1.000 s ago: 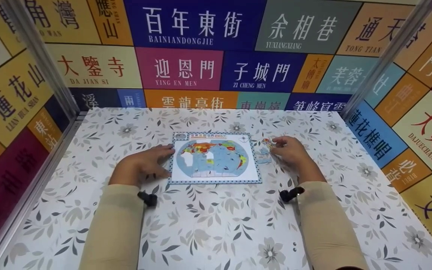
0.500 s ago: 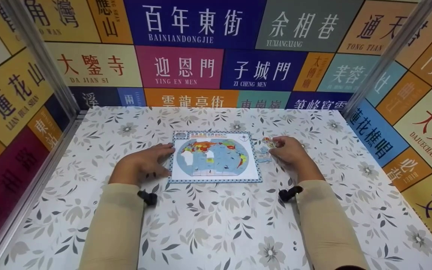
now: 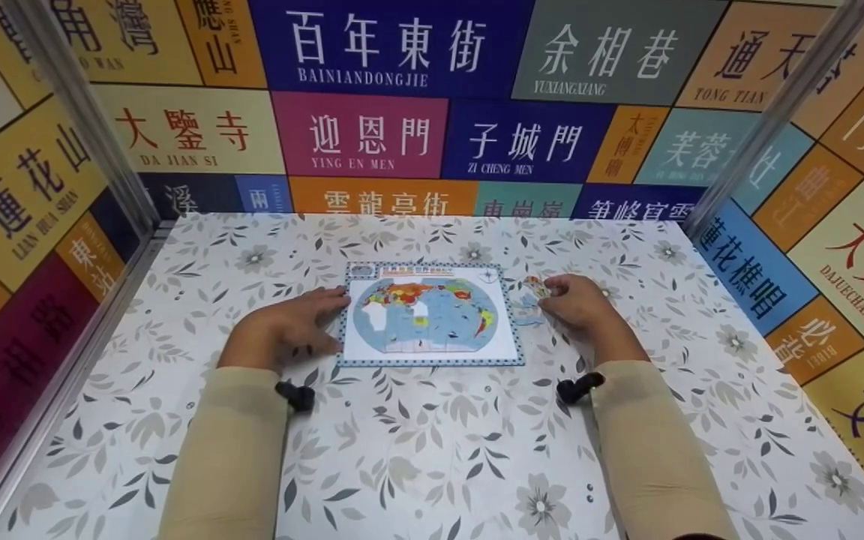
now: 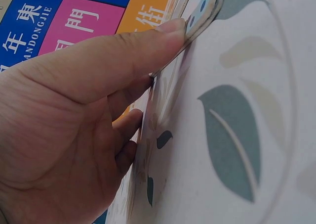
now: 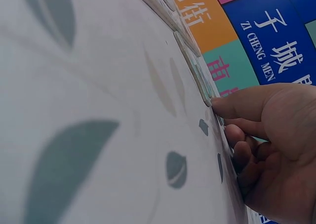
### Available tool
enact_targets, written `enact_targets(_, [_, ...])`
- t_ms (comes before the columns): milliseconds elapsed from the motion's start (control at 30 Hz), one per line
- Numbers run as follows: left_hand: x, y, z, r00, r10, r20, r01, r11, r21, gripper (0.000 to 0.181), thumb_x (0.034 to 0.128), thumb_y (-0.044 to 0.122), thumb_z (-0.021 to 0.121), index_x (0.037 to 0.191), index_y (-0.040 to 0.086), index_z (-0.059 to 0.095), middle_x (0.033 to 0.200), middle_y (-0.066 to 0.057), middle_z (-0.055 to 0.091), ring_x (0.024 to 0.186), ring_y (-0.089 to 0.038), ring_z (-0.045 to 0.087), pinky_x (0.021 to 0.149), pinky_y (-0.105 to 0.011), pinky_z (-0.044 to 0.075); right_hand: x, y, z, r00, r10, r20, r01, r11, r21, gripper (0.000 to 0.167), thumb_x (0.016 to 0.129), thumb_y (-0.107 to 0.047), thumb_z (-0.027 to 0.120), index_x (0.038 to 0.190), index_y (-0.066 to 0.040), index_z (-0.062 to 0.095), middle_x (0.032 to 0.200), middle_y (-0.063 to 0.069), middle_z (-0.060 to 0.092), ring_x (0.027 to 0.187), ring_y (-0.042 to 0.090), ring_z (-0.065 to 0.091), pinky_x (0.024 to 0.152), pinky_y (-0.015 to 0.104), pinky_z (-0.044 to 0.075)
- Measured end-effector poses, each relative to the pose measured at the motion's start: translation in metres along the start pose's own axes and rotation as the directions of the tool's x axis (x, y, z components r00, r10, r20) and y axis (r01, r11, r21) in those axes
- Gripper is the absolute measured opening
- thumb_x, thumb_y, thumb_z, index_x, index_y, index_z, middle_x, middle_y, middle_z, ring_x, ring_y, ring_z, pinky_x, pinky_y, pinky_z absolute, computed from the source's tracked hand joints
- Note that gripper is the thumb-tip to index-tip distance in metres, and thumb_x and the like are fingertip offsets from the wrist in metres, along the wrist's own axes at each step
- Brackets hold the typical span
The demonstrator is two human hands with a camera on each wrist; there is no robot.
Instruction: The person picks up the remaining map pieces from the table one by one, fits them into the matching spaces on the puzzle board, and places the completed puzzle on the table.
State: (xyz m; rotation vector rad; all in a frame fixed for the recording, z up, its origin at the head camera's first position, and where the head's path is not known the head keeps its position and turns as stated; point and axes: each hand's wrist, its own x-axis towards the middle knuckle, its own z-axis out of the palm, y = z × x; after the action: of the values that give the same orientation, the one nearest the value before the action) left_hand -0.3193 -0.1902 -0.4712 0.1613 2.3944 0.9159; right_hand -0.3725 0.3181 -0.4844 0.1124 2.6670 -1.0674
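We log a map puzzle [image 3: 432, 363]: rim pale blue, dark-dotted; oval map [image 3: 447, 334] light blue, patched orange, red, green, yellow, with white gaps. Loose pieces [image 3: 528, 320], mostly pale blue. Table [image 3: 417, 420] white, grey flowers, grey-green leaves. Walls [image 3: 394, 56] blocked navy, pink, yellow, orange. Sleeves [image 3: 229, 450] plain tan.

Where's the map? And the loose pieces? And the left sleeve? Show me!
map [image 3: 443, 319]: head view, blue sea near its middle
loose pieces [image 3: 529, 322]: head view, the blue piece nearest the camera
left sleeve [image 3: 231, 450]: head view, middle of the forearm
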Motion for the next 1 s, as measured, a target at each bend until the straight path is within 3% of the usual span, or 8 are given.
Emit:
enact_targets(167, [0.001,-0.001,0.001,1.0,0.027,0.0,-0.027,1.0,0.006,0.096,0.0865,0.027,0.09,0.166,0.041,0.037,0.182,0.014,0.009,0.171,-0.025,-0.005,0.138,-0.062,-0.001,0.0,-0.001,-0.002,1.0,-0.009,0.028,0.009,1.0,0.022,0.072,0.101,-0.026,0.071,0.166,-0.017,0.041,0.138,0.013,0.055,0.095,0.02,0.056,0.082,0.034,0.053])
enact_targets(233, [0.002,-0.001,0.001,0.999,0.038,0.0,-0.038,0.999,0.0,0.096,0.0863,0.027,0.09,0.166,0.041,0.037,0.182,0.014,0.008,0.171,-0.026,-0.005,0.137,-0.062,-0.002,0.0,-0.002,-0.003,0.999,-0.008,0.046,0.007,1.0,0.01,0.076,0.101,-0.025,0.071,0.168,-0.019,0.036,0.14,0.013,0.055,0.093,0.019,0.056,0.077,0.031,0.052])
enact_targets(300, [0.002,0.0,0.001,0.999,0.042,-0.001,-0.042,0.999,-0.013,0.097,0.0859,0.027,0.09,0.166,0.041,0.038,0.182,0.014,0.008,0.171,-0.025,-0.006,0.137,-0.062,-0.002,0.001,-0.003,-0.006,0.998,-0.012,0.068,0.014,0.999,-0.029,0.077,0.101,-0.025,0.069,0.169,-0.02,0.034,0.145,0.015,0.054,0.098,0.022,0.058,0.082,0.033,0.053])
enact_targets(433, [0.001,0.0,0.001,0.999,0.041,-0.001,-0.041,0.998,-0.038,0.097,0.0852,0.024,0.09,0.165,0.041,0.039,0.182,0.014,0.008,0.171,-0.025,-0.005,0.138,-0.061,-0.002,0.001,-0.004,-0.01,0.994,-0.015,0.105,0.021,0.998,-0.065,0.074,0.101,-0.026,0.067,0.168,-0.019,0.037,0.157,0.022,0.049,0.125,0.034,0.056,0.106,0.047,0.052])
enact_targets(533, [0.001,0.001,0.001,0.999,0.033,-0.004,-0.033,0.999,-0.044,0.096,0.0849,0.023,0.09,0.165,0.042,0.04,0.182,0.015,0.01,0.171,-0.024,-0.005,0.138,-0.061,-0.002,0.002,-0.005,-0.01,0.996,-0.002,0.087,0.008,0.998,-0.065,0.071,0.099,-0.028,0.07,0.164,-0.017,0.043,0.158,0.022,0.049,0.135,0.035,0.052,0.114,0.05,0.049])
enact_targets(733, [0.001,-0.001,0.001,1.0,0.011,-0.002,-0.011,0.998,-0.055,0.098,0.0838,0.024,0.092,0.164,0.045,0.04,0.182,0.017,0.01,0.171,-0.024,-0.005,0.137,-0.062,-0.002,0.005,-0.002,-0.007,1.0,-0.012,0.023,0.012,1.0,-0.015,0.069,0.095,-0.027,0.076,0.156,-0.009,0.05,0.141,0.017,0.056,0.112,0.026,0.056,0.094,0.037,0.051])
enact_targets(1000, [0.001,-0.002,-0.001,1.0,0.017,0.003,-0.017,0.999,-0.028,0.097,0.0852,0.025,0.09,0.165,0.043,0.038,0.182,0.016,0.009,0.171,-0.025,-0.005,0.137,-0.062,-0.002,-0.001,-0.006,-0.009,0.999,-0.032,-0.026,0.033,0.999,0.043,0.068,0.094,-0.028,0.079,0.155,-0.009,0.053,0.135,0.014,0.061,0.111,0.027,0.061,0.094,0.038,0.056])
